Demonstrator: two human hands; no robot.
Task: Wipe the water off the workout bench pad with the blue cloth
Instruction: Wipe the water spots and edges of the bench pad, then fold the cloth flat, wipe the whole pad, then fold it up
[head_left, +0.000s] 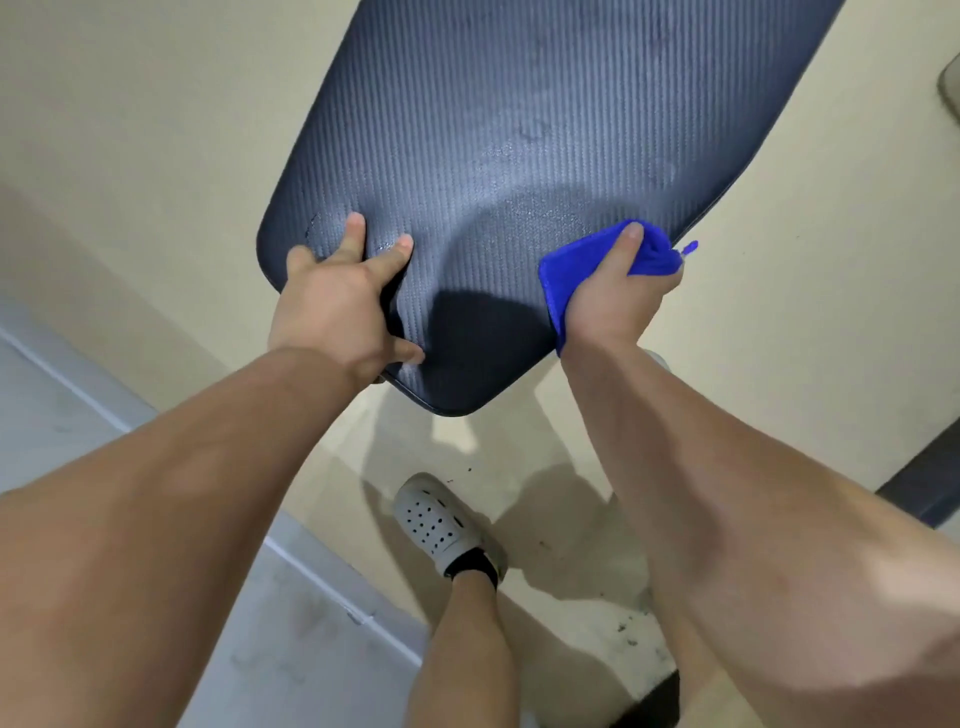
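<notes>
The dark ribbed workout bench pad (519, 130) fills the upper middle of the head view, with faint water marks and droplets (530, 130) on its surface. My left hand (337, 306) rests on the pad's near left corner, fingers spread on top and thumb on the surface. My right hand (618, 296) grips the bunched blue cloth (576, 260) at the pad's near right edge, thumb lying over the cloth. Part of the cloth hangs below my wrist.
Beige floor (156, 130) surrounds the bench. A grey strip of floor (78, 415) runs along the lower left. My foot in a grey perforated clog (436, 525) stands below the pad's near end. A dark object (930, 478) sits at the right edge.
</notes>
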